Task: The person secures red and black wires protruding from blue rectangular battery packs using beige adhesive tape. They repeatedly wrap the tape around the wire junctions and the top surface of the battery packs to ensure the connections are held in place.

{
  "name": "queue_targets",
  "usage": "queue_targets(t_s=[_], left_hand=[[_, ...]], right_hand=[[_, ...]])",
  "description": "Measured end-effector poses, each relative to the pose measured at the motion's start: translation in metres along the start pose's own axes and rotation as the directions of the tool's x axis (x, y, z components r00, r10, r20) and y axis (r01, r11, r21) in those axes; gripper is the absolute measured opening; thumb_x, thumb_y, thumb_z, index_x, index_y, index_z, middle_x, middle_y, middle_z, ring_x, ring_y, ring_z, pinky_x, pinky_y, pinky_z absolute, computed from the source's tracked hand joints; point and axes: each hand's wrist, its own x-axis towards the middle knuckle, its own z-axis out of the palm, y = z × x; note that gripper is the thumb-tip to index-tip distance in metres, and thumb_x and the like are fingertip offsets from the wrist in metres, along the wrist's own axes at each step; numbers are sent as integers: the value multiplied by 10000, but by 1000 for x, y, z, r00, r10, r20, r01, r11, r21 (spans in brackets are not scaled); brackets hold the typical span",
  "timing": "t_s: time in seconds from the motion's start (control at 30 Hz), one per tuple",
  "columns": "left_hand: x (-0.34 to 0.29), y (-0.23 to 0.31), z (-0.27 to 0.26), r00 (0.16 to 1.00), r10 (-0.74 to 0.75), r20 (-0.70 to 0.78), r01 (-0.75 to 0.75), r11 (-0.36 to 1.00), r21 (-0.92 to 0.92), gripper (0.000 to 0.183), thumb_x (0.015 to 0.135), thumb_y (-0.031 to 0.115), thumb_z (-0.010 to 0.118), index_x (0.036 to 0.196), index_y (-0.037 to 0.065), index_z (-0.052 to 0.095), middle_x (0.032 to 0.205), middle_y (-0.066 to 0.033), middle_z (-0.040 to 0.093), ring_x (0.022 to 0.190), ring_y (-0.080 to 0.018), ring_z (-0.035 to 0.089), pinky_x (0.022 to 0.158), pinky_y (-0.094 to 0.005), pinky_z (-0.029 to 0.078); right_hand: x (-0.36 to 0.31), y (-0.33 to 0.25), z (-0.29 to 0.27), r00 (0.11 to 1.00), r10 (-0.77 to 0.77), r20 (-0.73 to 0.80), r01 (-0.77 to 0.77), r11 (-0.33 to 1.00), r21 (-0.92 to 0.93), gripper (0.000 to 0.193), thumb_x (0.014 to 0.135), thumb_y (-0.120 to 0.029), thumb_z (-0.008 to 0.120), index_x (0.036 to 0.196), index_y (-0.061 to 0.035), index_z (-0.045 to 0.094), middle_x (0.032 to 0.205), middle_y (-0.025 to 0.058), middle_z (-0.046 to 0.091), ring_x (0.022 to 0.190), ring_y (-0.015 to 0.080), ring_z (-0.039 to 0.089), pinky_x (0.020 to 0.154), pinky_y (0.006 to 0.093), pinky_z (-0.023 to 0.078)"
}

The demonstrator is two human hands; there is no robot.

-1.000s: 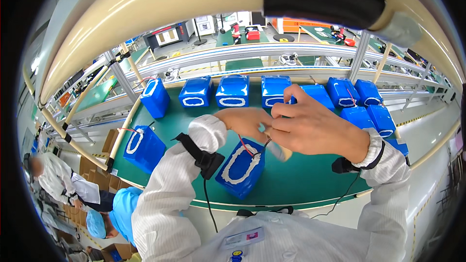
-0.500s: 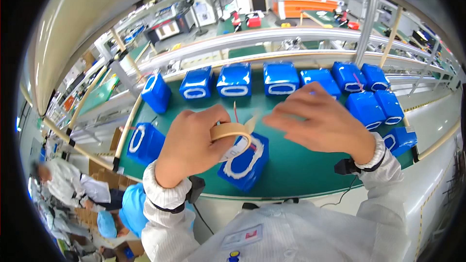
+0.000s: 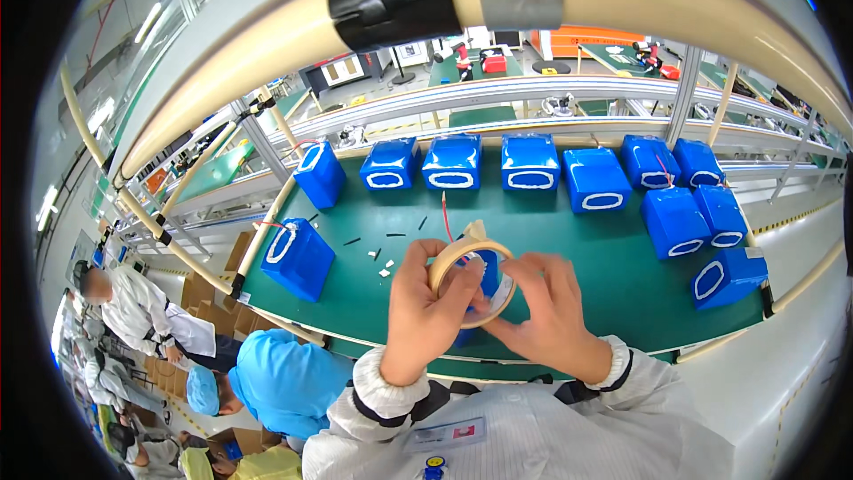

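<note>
My left hand (image 3: 425,307) grips a roll of beige masking tape (image 3: 438,274), with the fingers behind it and the thumb through its core. A loose tape end (image 3: 476,229) sticks up from the roll's top. My right hand (image 3: 553,307) is curled at the roll's right side, its thumb and fingers against the rim. Directly behind the roll stands a blue-wrapped battery pack (image 3: 490,277), mostly hidden by the roll and my hands. A red wire (image 3: 446,218) rises from that pack toward the far side.
Several blue packs with white oval rings line the green table's (image 3: 355,276) back and sides, including one at left (image 3: 299,258) and one at right (image 3: 729,277). Dark and white scraps (image 3: 385,272) lie left of centre. A beige tube frame (image 3: 267,44) arches overhead. Co-workers (image 3: 289,378) are at lower left.
My right hand has come from the air on the right to the roll. The left hand has carried the roll rightward. The view has tilted up, bringing the overhead tube into sight.
</note>
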Motion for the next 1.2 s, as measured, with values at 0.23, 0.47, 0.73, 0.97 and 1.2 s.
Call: queue_targets(t_s=[0.23,0.47,0.73,0.97,1.2], left_hand=[[5,-11,-12,982,113,154,-72,965,-253,279,972,105,639,1184,-30,518,1065,-118,658,946,-170,656,864,-334,537],[31,-51,-24,900,435,28,-410,821,397,370,905,61,693,1231,-22,540,1075,-131,673,1017,-205,647,937,-359,484],[39,-70,-18,868,495,24,-495,861,121,327,868,16,750,1138,-2,567,959,-132,751,861,-156,707,786,-289,546],[42,-82,-33,813,581,-36,-582,813,-30,225,881,-36,728,1065,-5,602,982,-138,750,964,-195,704,950,-383,527],[43,-77,-35,815,575,-79,-580,810,-88,133,898,-4,717,1009,-47,658,947,-139,733,975,-280,688,958,-427,533]], right_hand=[[0,24,-1,999,-42,-6,42,989,142,340,702,-72,827,1014,-77,691,1137,128,628,950,308,640,757,379,524],[-3,28,-20,953,149,265,-289,712,639,150,895,-47,720,1040,-22,689,1055,114,708,886,171,678,736,291,509],[-13,30,-34,903,293,313,-401,318,859,213,954,-170,697,997,38,687,925,200,713,700,191,662,618,334,542],[-14,27,-37,863,205,462,-470,-9,882,292,1009,-247,614,1056,38,657,935,270,713,517,184,619,478,269,488],[-7,34,-28,855,213,472,-470,-65,880,333,1035,-295,558,1061,27,641,912,262,714,461,172,590,405,255,442]])
